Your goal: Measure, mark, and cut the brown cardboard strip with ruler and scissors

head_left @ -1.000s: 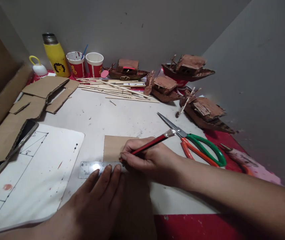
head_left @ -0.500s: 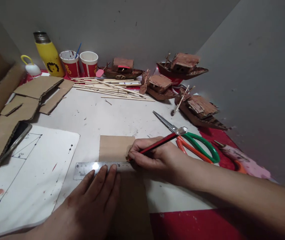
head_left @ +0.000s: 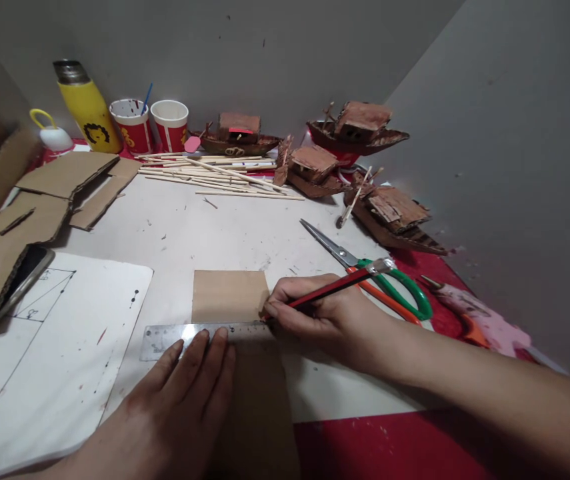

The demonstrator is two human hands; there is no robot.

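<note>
Item, cardboard piece point(head_left: 227, 297): a brown rectangular strip lying flat on the desk point(head_left: 189, 227) directly before us, its far end showing beyond the ruler, its near end running under our left hand. We judge it light, fairly stiff but easily creased, and apt to slide on the smooth top; it is best steadied by pressing down from above, or lifted by its long edges. Item, steel ruler point(head_left: 162, 339): laid crosswise over the cardboard piece, thin and rigid, probably slippery against it. Left hand point(head_left: 179, 400): opened flat, fingertips resting on the ruler, gripping nothing. Right hand point(head_left: 317, 317): closed in a writing grip round a red-and-black pencil point(head_left: 332, 288), whose tip meets the ruler's far edge at the right side of the cardboard piece; we judge the pencil light and its point brittle. Adjacent: scissors point(head_left: 365, 267) with green and orange handles, just beyond the right hand; a white drawing sheet point(head_left: 65, 333) to the left; cardboard offcuts point(head_left: 59, 180); wooden sticks point(head_left: 215, 175); several model boats point(head_left: 389, 213); two paper cups point(head_left: 169, 123); a yellow flask point(head_left: 85, 107).
</note>
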